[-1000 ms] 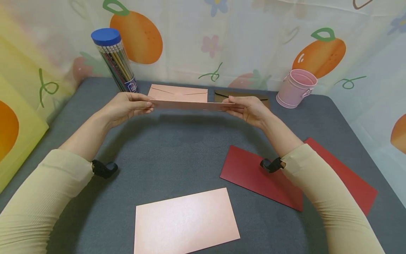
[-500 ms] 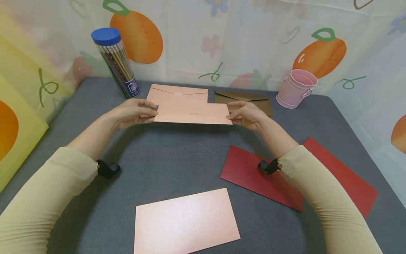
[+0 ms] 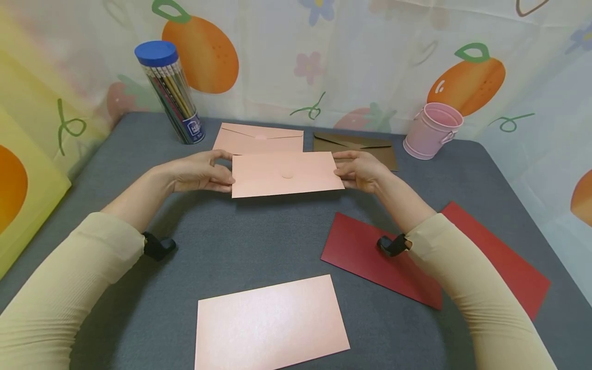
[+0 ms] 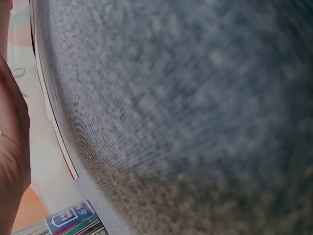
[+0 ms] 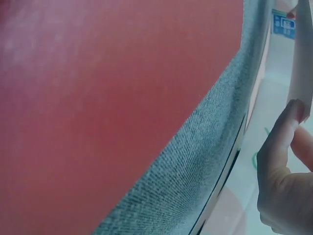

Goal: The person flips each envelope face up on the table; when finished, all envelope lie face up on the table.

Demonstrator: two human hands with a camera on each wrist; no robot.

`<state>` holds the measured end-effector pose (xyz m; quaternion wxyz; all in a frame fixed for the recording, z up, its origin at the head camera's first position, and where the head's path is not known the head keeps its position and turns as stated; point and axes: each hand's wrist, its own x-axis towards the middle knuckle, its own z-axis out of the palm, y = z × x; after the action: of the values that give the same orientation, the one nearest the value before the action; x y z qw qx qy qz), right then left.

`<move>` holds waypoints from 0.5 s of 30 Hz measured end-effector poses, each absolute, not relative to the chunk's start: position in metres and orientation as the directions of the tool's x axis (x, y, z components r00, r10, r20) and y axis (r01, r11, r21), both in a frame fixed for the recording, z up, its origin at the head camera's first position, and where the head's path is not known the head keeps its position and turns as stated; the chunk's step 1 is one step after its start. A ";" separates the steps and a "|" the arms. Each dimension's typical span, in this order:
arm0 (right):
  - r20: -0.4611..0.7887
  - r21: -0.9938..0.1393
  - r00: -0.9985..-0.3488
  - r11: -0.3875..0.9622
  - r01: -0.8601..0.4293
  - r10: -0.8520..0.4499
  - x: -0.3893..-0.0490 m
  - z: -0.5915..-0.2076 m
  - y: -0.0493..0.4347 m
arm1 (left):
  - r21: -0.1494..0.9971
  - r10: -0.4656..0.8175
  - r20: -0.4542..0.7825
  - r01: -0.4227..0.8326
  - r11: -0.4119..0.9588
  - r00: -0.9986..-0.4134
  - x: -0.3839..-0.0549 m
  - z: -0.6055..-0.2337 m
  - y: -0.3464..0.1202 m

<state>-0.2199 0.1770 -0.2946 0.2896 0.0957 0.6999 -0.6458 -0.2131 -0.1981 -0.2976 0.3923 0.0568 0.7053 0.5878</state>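
Note:
A light pink envelope (image 3: 277,182) with a round tab mark on its face is held up above the middle of the table, tilted toward me. My left hand (image 3: 201,172) pinches its left edge, and my right hand (image 3: 363,172) grips the right edge between thumb and fingers. In the right wrist view, that thumb presses the envelope (image 5: 301,63) near its corner. Just behind it lies another pink envelope (image 3: 259,134), flap side up, its lower part overlapped by the held one. A brown envelope (image 3: 356,145) lies next to that, close behind my right fingers.
Near the front edge of the grey table (image 3: 259,236) lies a pink rectangle (image 3: 273,324). Two red rectangles, one darker (image 3: 361,252) and one brighter (image 3: 504,257), lie around my right forearm. A blue-lidded tube of pencils (image 3: 173,97) stands back left, a pink bucket (image 3: 432,131) back right.
The held envelope, seen almost edge-on a second ago, has tipped so its tabbed face shows. Both hands have lowered it and drawn it a little toward me. The other envelopes stay put.

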 end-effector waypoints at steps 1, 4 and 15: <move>-0.529 -0.849 -0.813 0.154 0.506 -0.243 -0.220 -0.294 0.177 | 0.873 0.545 -0.488 -0.380 0.305 -0.682 -0.213 -0.298 -0.198; -0.523 -0.852 -0.812 0.186 0.490 -0.260 -0.219 -0.294 0.178 | 0.870 0.550 -0.492 -0.370 0.325 -0.675 -0.213 -0.300 -0.195; -0.510 -0.860 -0.795 0.213 0.464 -0.328 -0.219 -0.291 0.171 | 0.841 0.593 -0.524 -0.259 0.475 -0.611 -0.215 -0.301 -0.173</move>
<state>-0.2191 0.1710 -0.2910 0.3166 0.0476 0.7114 -0.6256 -0.2154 -0.1726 -0.3011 0.4263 0.1121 0.7456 0.4999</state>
